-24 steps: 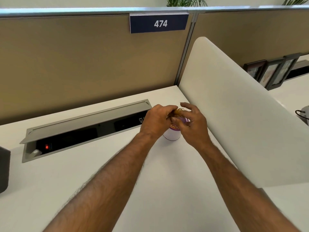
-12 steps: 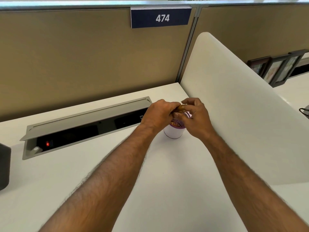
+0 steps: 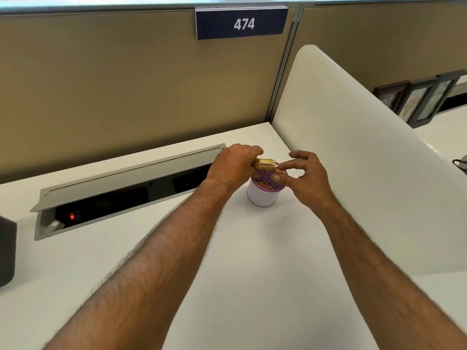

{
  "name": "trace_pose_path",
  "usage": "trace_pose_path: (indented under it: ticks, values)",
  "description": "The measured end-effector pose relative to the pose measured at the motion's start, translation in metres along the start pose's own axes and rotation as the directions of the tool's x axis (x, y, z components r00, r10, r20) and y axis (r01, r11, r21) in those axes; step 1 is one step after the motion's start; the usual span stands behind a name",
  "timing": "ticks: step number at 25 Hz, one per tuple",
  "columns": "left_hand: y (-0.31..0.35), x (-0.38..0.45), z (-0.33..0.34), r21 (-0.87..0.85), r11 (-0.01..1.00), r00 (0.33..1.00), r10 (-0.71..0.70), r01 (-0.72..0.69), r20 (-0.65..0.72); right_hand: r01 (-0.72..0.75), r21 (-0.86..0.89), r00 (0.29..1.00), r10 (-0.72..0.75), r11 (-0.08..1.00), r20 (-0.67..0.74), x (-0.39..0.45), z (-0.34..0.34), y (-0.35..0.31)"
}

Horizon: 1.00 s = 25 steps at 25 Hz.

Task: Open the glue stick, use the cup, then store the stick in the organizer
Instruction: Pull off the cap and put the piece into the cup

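Head view: left hand (image 3: 237,164) fisted around a gold glue stick (image 3: 265,164), held level over the white cup (image 3: 262,195) on the desk (image 3: 227,274); right hand (image 3: 307,176) half-curled, thumb and forefinger pinched at the stick's tip, both forearms extended

Sign "474" (image 3: 241,23), open power tray (image 3: 121,190) — picture frames (image 3: 419,99) far right.

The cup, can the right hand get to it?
Probably yes. The right hand hangs just beside the cup, fingertips over its purple rim. Nothing sits between them; only the glue stick, held by the left hand, lies across the top.
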<state>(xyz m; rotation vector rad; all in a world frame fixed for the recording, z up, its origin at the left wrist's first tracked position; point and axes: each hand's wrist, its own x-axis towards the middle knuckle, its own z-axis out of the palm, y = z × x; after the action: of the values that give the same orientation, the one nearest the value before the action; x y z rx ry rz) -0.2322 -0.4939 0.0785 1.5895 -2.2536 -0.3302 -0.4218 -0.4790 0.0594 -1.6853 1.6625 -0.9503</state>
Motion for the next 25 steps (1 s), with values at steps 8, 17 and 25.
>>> trace_pose_path:
  ticks: [8,17,25]
  values:
    - [-0.003,0.004,-0.003,-0.071,0.997,1.0,0.026,-0.025,0.011,0.172,-0.358,0.982,-0.19,0.918,-0.018,0.001,0.008,0.005]
    - [0.018,0.004,0.014,-0.538,0.824,0.972,-0.233,0.178,-0.036,0.371,-0.288,0.899,-0.419,0.883,-0.125,-0.012,-0.002,-0.002]
    - [0.025,0.01,0.017,-0.518,0.816,0.964,-0.252,0.259,0.084,0.451,-0.503,0.86,-0.51,0.737,0.024,-0.027,0.001,-0.005]
